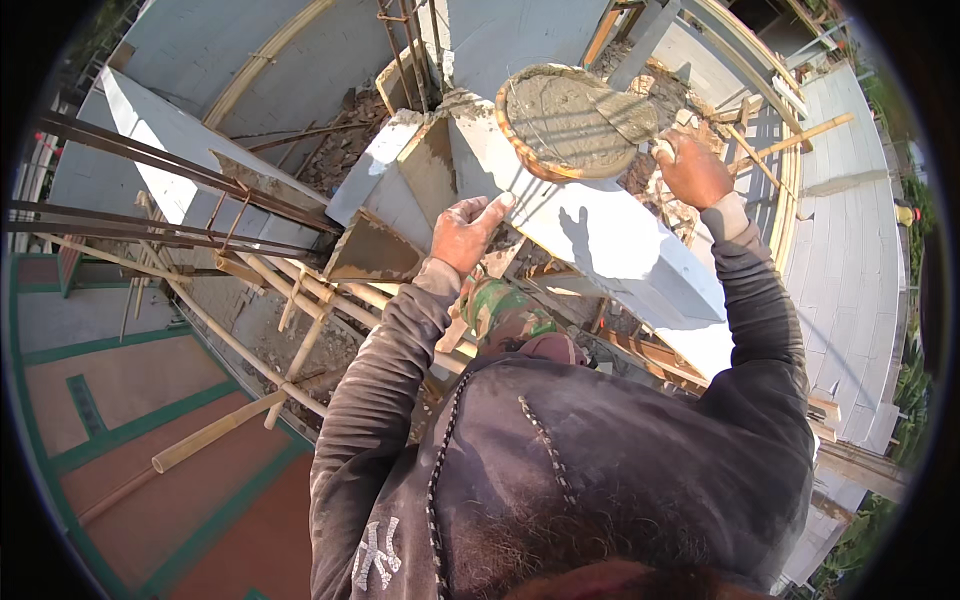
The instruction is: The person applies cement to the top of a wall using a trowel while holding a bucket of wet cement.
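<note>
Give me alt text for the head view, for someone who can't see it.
The right hand holds a mortar-coated trowel at a round tub of wet mortar. The left hand hovers, thumb outstretched, near a sunlit pale wall.

In strong sunlight, a tall pale grey wall (305,80) is seen at the upper left of the frame above scattered reddish-brown rubble (345,155), a whitish jointed block wall (845,295) is set at the right, backed by green foliage (912,395), and a flat brown surface with green bands (135,510) is overlapped by a round bamboo pole (215,432) at the lower left.
</note>
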Motion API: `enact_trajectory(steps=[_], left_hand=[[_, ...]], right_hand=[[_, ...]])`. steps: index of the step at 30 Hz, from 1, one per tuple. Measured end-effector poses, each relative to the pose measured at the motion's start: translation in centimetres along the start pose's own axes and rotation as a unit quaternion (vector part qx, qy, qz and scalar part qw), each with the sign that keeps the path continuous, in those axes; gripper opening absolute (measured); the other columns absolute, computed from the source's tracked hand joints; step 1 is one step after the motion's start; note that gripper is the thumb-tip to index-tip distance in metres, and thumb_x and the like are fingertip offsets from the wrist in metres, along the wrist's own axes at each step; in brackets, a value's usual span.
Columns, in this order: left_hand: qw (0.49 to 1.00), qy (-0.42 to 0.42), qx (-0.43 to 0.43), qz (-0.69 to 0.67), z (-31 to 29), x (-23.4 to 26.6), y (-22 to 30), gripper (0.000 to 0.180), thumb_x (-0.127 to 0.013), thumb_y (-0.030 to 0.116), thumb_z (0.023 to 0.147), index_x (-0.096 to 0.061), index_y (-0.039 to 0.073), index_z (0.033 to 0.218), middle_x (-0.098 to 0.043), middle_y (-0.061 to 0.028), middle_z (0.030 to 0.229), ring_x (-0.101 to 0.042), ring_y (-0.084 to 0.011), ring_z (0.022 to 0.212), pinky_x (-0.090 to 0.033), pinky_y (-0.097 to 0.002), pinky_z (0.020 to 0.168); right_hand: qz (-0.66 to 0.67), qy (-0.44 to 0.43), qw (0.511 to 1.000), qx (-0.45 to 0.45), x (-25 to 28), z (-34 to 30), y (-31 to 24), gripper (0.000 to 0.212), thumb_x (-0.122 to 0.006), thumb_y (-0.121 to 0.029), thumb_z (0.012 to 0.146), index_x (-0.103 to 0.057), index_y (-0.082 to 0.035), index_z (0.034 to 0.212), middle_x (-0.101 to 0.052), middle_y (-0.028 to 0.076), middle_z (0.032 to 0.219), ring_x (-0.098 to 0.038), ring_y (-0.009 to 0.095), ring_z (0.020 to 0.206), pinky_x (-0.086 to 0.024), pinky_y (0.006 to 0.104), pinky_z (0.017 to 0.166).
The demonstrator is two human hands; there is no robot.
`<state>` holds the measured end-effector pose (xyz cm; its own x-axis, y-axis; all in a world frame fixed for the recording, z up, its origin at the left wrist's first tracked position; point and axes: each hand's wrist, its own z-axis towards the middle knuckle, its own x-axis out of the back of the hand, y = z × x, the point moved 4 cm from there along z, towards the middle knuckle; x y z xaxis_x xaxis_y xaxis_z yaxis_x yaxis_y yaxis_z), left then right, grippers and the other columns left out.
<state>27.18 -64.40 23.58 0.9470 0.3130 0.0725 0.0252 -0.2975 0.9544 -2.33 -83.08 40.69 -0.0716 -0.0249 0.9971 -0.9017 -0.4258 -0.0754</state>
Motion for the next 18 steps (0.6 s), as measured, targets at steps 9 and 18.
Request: enact_trajectory(steps=[9,18], left_hand=[[1.0,-0.004,0.025,0.014,11.2,-3.8,4.1,0.058,-0.075,0.041,0.09,-0.068,-0.014,0.103,-0.073,-0.0118,0.089,-0.067,-0.0167,0.082,-0.054,-0.0298,0.079],[0.992,-0.047,0.047,-0.108,12.0,-3.8,3.7,0.024,-0.072,0.018,0.091,-0.067,-0.002,0.08,-0.063,-0.0001,0.071,-0.051,-0.0069,0.063,-0.043,-0.0278,0.058]], right_hand=[[-0.168,-0.052,0.984,0.042,2.6,4.7,-2.1,0.021,-0.056,-0.02,0.085,-0.065,-0.002,0.093,-0.069,0.023,0.087,-0.069,0.041,0.09,-0.054,0.0514,0.079],[0.007,-0.222,0.975,-0.008,-0.3,7.4,-1.2,0.037,-0.062,-0.028,0.09,-0.069,-0.004,0.117,-0.071,0.025,0.103,-0.069,0.041,0.098,-0.054,0.0472,0.089]])
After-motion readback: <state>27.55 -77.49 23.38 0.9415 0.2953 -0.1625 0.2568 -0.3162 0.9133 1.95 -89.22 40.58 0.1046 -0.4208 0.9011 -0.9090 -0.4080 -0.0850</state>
